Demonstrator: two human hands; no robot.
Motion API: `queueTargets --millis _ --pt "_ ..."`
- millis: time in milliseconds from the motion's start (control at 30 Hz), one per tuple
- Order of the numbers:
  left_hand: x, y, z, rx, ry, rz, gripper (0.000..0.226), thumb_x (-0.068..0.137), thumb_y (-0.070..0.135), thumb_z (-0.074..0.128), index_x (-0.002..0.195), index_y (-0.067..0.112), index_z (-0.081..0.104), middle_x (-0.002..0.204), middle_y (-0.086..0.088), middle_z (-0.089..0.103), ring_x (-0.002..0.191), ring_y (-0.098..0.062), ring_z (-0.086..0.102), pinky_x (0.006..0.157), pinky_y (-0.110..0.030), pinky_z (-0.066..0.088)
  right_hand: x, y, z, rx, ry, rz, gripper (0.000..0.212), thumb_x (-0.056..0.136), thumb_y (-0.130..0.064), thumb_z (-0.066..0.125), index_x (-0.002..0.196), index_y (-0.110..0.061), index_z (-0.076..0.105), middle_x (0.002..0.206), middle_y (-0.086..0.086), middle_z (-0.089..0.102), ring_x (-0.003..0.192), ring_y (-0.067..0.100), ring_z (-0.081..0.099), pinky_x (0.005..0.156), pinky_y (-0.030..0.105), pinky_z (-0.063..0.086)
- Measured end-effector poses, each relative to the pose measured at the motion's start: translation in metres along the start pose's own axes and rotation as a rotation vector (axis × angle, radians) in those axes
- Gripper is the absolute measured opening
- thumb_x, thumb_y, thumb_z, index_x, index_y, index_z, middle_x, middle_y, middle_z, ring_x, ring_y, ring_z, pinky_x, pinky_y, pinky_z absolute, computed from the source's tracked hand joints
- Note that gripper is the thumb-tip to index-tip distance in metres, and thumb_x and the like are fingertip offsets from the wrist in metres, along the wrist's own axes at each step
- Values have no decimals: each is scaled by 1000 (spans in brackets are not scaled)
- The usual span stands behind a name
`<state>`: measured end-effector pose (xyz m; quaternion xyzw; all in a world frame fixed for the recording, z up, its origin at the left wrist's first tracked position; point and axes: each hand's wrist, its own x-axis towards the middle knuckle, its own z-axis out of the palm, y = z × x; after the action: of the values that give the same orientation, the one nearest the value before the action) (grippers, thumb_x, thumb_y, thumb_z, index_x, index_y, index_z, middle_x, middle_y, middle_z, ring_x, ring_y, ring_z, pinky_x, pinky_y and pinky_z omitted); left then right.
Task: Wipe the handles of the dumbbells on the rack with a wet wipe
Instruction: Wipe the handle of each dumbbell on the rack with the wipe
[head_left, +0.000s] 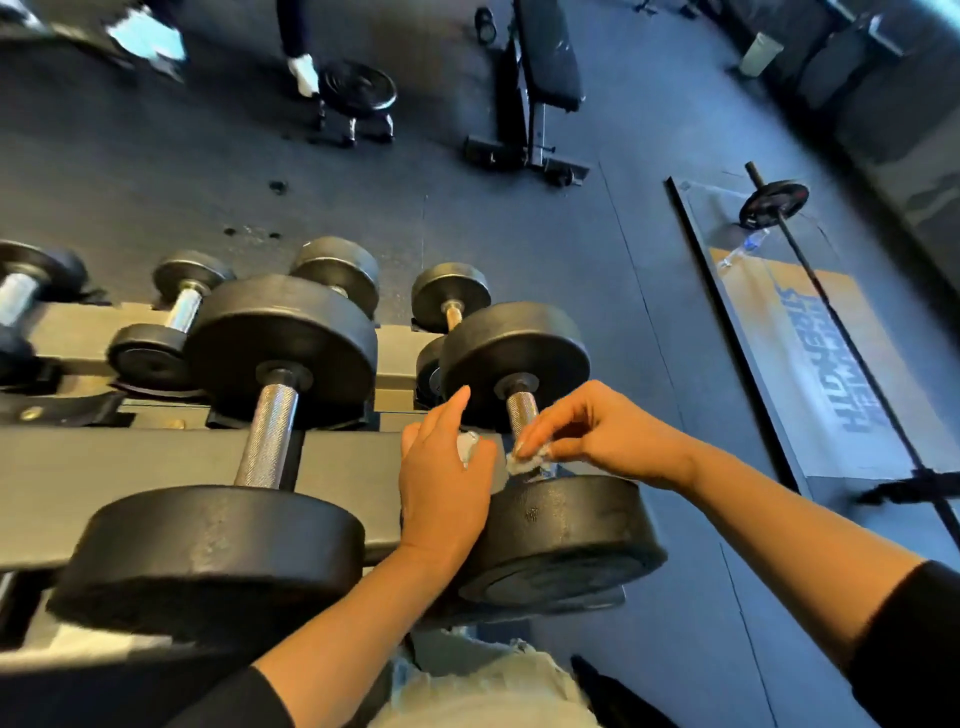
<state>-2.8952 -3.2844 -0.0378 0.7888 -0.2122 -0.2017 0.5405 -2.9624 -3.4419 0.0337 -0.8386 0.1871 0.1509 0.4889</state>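
Right-hand fingertips (524, 444) pinching crumpled wet wipe (527, 461) at near end of right dumbbell handle (521, 410), top rack (156, 467) tier. Left hand (447, 483) beside it, fingers mostly straight, something pale underneath, unclear what. Wiping step underway. Next, probably: wrap wipe round knurling, stroke along bar; left dumbbell handle (267, 434) likely follows.
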Motion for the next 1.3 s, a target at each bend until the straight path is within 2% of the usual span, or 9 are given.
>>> queueTargets --millis 133,233,300,467,567,800,900,1167,1300 --pt "2 25 -15 71 53 99 56 88 15 61 140 21 42 125 7 49 109 -1 39 85 -9 31 24 -16 0 147 177 -119 27 84 10 59 93 -11 74 98 6 72 94 16 67 91 37 53" --pt "5 41 -36 152 135 132 56 91 20 61 142 18 38 127 4 48 117 -10 44 96 -23 38 50 -33 10 104 122 -248 22 79 3 69 92 -14 74 93 15 71 90 31 66 87 45 54" --pt "7 48 -55 244 189 147 57 91 22 60 143 19 37 131 3 49 117 -10 44 95 -16 36 64 -45 20 55 46 -313 21 74 -3 75 92 -14 74 89 17 71 86 34 65 83 47 54" --pt "4 50 -106 445 314 81 54 91 23 59 141 21 39 130 6 51 109 -7 43 87 -18 30 91 -70 50 -33 -31 -416 23 71 11 69 90 -2 70 74 -2 66 67 -2 61 65 13 50" --pt "-2 44 -131 554 358 32 46 91 21 59 136 19 47 128 4 54 113 -9 43 88 -20 29 104 -75 69 -100 -19 -480 22 79 7 62 94 -7 68 85 0 65 81 6 59 75 20 49" --pt "-26 27 -157 876 249 81 47 92 19 58 138 20 46 128 3 54 117 -11 43 96 -28 38 129 -61 100 -253 112 -459 14 89 -15 58 102 -18 62 93 5 66 87 21 60 77 38 52" --pt "-25 26 -155 843 280 50 52 92 16 56 141 22 42 126 5 54 110 -5 42 92 -17 33 134 -51 114 -303 147 -436 9 92 -18 55 99 -18 60 90 3 65 85 23 61 75 41 52" --pt "-22 24 -158 809 197 -9 56 87 26 46 143 29 39 123 11 53 109 -1 43 90 -9 30 141 -37 132 -24 226 -477 15 88 -11 60 103 -16 64 99 -2 64 89 11 57 77 20 43" --pt "-21 24 -159 824 192 -20 56 87 25 48 142 29 39 122 12 53 108 -1 43 89 -8 31 138 -36 140 134 197 -461 15 85 -8 65 94 -19 64 89 -7 61 80 3 56 71 14 45"
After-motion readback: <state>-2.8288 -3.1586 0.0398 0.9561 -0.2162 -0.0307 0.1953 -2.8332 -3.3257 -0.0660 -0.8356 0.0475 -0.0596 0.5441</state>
